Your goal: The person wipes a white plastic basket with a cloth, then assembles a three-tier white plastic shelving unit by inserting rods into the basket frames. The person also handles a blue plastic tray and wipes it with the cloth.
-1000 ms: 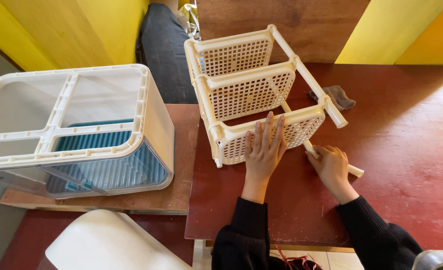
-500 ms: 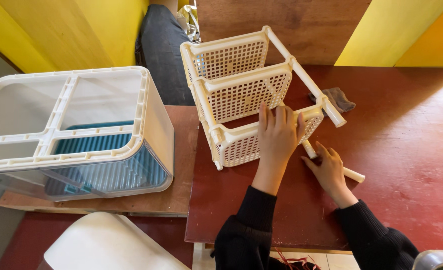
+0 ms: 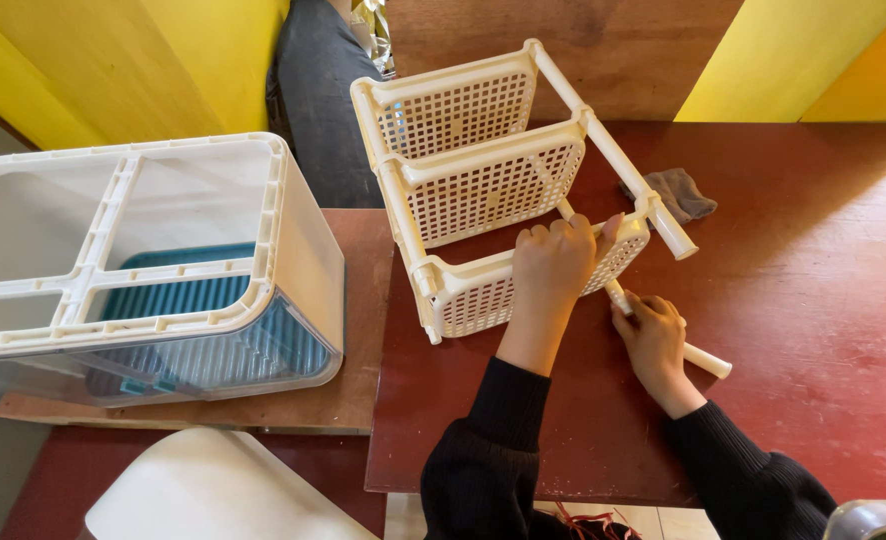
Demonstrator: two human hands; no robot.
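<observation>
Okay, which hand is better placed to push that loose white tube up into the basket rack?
The right hand, probably. It already grips the loose white tube lying on the red table, beside the cream basket rack. The left hand is busy on top of the nearest basket, steadying the rack.

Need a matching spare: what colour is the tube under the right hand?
Cream-white tube, right hand on it; head view.

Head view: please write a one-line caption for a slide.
Left hand grips the nearest basket of a cream three-tier rack lying on a red table; right hand holds a loose pole.
</observation>
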